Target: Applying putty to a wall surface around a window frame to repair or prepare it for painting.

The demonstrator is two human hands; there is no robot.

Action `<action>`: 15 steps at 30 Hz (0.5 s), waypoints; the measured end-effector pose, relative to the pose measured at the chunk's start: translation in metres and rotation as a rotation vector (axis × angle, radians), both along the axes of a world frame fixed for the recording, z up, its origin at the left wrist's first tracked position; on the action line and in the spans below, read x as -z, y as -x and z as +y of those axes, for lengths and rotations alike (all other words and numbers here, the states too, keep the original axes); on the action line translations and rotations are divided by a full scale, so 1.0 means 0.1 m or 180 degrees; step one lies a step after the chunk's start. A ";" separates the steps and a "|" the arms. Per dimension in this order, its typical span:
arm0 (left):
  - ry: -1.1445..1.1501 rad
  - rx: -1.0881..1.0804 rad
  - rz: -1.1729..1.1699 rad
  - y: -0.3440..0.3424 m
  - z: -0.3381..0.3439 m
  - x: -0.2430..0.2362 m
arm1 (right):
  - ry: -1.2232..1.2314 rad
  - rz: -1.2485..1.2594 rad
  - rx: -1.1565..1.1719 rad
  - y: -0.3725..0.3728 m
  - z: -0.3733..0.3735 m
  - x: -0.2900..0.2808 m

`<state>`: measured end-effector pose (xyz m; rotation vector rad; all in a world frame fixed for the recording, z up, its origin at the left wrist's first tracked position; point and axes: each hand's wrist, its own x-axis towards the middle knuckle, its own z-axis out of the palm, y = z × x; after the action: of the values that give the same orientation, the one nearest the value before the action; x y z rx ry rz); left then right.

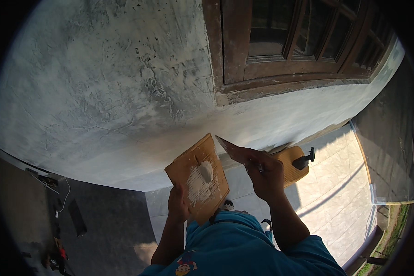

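Observation:
My left hand point(177, 203) grips the left edge of a flat brown board point(193, 161), held tilted in front of my waist. On the board lies a smeared patch of whitish putty point(198, 189) with a thicker lump in it. In my right hand point(266, 174) is a putty knife point(230, 149), its flat blade pointing up and left. The blade is just off the board's upper right corner and seems apart from it. Ahead of both hands rises a wall point(101, 101) with patchy grey and whitish coating, rough in places.
A brown window frame point(280, 73) with glass panes is set in the wall at the upper right. Below it stands a tan, woven-looking object point(292, 168) with a black piece point(303, 158) on it. Pale floor tiles point(340, 202) lie right; a white cable point(68, 193) hangs left.

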<state>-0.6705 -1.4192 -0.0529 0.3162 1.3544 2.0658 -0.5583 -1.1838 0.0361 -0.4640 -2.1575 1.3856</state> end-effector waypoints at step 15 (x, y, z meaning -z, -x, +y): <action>-0.0086 0.0103 -0.0424 0.66 -0.86 -0.15 | -0.2998 0.1193 0.1687 1.61 -0.17 0.04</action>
<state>-0.7369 -1.5053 -0.0379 0.2066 1.2352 2.0421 -0.7189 -1.2008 0.0322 -0.3186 -1.9016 0.0924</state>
